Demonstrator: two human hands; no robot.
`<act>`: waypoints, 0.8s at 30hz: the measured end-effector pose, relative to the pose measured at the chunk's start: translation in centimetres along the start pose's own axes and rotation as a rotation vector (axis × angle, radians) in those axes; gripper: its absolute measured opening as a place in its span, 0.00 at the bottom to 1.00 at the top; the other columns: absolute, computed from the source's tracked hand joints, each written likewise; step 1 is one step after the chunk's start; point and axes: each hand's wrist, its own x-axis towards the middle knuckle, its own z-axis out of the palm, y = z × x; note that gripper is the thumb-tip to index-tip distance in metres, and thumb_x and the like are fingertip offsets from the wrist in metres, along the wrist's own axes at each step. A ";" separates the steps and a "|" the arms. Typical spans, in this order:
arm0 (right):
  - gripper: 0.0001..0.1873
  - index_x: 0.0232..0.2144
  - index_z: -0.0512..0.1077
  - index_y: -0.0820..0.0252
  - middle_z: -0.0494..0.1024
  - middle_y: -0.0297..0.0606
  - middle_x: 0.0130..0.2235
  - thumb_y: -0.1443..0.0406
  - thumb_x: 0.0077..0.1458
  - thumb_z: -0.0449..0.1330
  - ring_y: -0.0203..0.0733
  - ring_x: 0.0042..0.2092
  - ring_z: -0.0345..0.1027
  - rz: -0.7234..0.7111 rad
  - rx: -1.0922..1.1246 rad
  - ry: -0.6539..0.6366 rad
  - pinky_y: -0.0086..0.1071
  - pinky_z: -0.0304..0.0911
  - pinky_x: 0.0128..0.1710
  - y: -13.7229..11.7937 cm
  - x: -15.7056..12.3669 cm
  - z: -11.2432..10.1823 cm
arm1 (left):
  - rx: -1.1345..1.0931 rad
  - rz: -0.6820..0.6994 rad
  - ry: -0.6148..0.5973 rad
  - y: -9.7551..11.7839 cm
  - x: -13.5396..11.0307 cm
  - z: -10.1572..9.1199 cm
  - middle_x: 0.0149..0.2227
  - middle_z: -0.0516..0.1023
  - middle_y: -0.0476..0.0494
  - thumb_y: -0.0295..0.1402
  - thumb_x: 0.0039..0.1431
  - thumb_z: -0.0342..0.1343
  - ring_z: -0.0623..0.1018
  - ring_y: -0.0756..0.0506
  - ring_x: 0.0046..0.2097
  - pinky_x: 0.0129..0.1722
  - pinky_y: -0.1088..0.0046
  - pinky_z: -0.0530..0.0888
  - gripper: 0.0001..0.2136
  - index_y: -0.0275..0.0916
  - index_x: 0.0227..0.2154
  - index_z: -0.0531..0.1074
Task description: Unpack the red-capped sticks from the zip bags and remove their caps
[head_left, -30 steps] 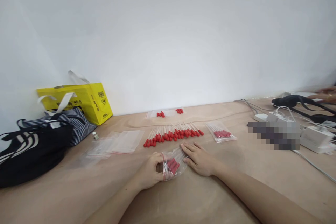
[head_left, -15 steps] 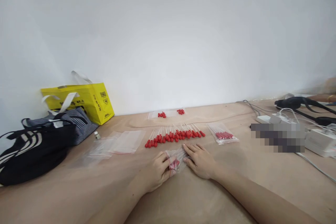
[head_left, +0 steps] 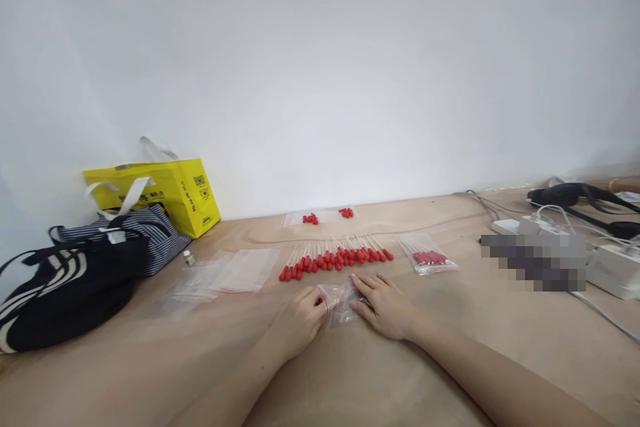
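A person's two bare hands meet over a small clear bag point(head_left: 342, 300) lying on a tan table point(head_left: 490, 327), at the near centre of the scene. The left hand point(head_left: 300, 317) has its fingers curled shut on the bag's left, red-striped edge. The right hand point(head_left: 386, 303) lies flat with fingers spread, pressing on the bag's right side. At 12 o'clock from the bag, just beyond the fingertips, runs a row of red-bulbed droppers point(head_left: 336, 257). A filled bag of droppers point(head_left: 428, 256) sits at 2 o'clock, and empty clear bags point(head_left: 235, 271) lie at 10 o'clock. Farther toward 10 o'clock a yellow tote point(head_left: 167, 192) stands against the white wall behind a dark striped bag point(head_left: 75, 277). White power strips point(head_left: 613, 267) lie well off at 3 o'clock.
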 end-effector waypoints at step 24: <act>0.30 0.56 0.51 0.63 0.52 0.42 0.58 0.53 0.55 0.40 0.44 0.59 0.43 0.000 0.024 -0.044 0.42 0.37 0.56 0.8 -0.1 -0.6 | -0.612 -1.012 0.434 -7.6 -2.8 -5.1 0.27 0.76 0.45 0.38 0.43 0.51 0.73 0.50 0.23 0.22 0.75 0.71 0.21 0.33 0.41 0.69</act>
